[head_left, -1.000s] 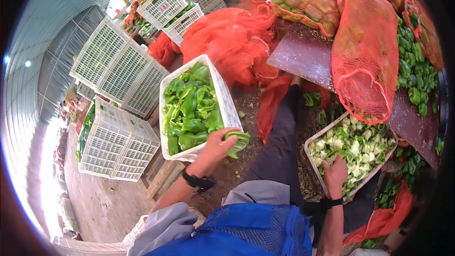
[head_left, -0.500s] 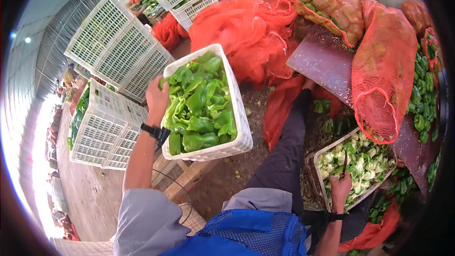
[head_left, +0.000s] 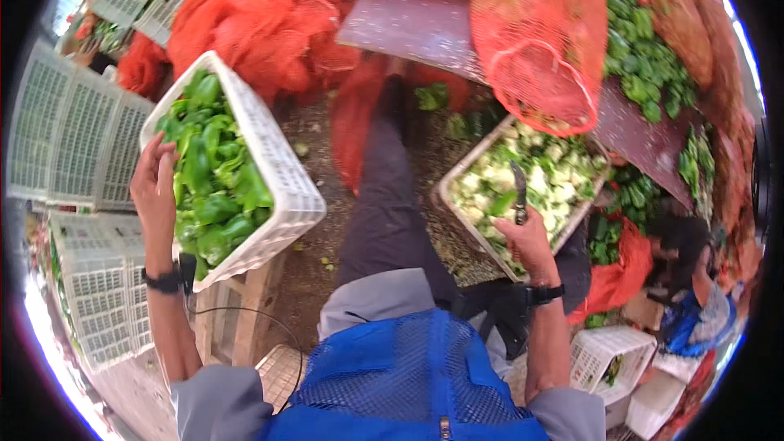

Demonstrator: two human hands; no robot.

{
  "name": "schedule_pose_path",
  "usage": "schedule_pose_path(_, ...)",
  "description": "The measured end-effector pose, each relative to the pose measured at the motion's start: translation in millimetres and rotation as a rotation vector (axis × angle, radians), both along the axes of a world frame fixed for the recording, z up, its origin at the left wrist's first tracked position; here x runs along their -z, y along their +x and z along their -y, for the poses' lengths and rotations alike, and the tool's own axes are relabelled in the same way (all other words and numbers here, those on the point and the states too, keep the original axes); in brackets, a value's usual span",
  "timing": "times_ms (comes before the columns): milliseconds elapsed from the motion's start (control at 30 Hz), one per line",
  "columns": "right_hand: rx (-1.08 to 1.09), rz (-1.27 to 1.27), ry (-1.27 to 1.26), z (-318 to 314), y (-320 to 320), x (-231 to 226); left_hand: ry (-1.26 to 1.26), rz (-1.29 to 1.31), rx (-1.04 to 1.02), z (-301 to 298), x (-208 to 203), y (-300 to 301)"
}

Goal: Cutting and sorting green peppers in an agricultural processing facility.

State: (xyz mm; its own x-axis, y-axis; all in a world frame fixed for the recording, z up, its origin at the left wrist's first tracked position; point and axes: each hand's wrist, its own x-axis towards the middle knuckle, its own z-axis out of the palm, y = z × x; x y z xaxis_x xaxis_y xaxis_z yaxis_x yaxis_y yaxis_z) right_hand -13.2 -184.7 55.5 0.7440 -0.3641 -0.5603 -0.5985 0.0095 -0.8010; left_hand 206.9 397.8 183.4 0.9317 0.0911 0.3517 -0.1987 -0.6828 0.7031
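Observation:
My left hand [head_left: 155,175] is at the left rim of a white plastic crate [head_left: 282,171] heaped with green peppers [head_left: 214,167]. Its fingers are slightly bent and apart, with nothing visible in them. A knife [head_left: 519,188] with a dark, curved blade is gripped in my right hand [head_left: 529,241], blade pointing away from me. That hand is above the near side of a second, shallower crate [head_left: 457,175], full of pale pepper cores and green scraps [head_left: 535,180].
Wooden legs [head_left: 237,310] hold up the pepper crate. Red mesh sacks [head_left: 539,24] lie ahead by a purplish board [head_left: 412,20]. White crates [head_left: 90,278] are stacked at left. Loose peppers [head_left: 641,49] are heaped at right. Another person [head_left: 698,310] sits at far right.
The whole view has swung to the right, bringing the other person and a tipped white crate into sight. My left hand stays by the pepper crate; my right still holds the knife over the cores.

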Motion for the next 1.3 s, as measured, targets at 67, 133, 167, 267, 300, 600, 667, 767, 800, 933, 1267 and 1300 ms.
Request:
schedule_pose_path(67,0.099,0.098,0.231,-6,-16,-17,0.027,-0.072,0.190,64,-3,-31)
schedule_pose_path(133,0.062,0.108,0.349,-9,-31,-15,-0.112,-0.123,0.382,127,21,-62)
schedule_pose_path(167,0.070,0.141,0.378,-17,-35,-23,-0.262,-0.323,0.410,166,30,-78)
schedule_pose_path(267,-0.029,0.250,0.573,-25,-50,-25,-0.643,-0.836,0.548,256,69,-124)
schedule_pose_path(300,-0.044,0.237,0.621,-29,-52,-31,-0.798,-0.938,0.659,275,92,-136)
schedule_pose_path(600,-0.076,0.167,0.444,-41,-76,-40,-1.125,-1.457,0.707,387,127,-189)
schedule_pose_path(667,0.014,0.147,0.342,-48,-82,-36,-1.100,-1.509,0.726,392,133,-188)
schedule_pose_path(767,0.058,0.266,0.333,-57,-87,-28,-1.093,-1.452,0.769,401,134,-192)
schedule_pose_path(800,0.064,0.268,0.335,-61,-87,-23,-1.087,-1.455,0.771,403,136,-195)
schedule_pose_path(933,0.053,0.437,-0.013,-69,-89,-21,-1.331,-1.400,0.501,407,145,-199)
schedule_pose_path(1267,-0.082,0.650,-0.653,-68,-110,-22,-1.541,-1.492,0.312,399,192,-195)
schedule_pose_path(1300,0.098,0.552,-0.464,-66,-113,-23,-1.595,-1.453,0.330,404,165,-195)
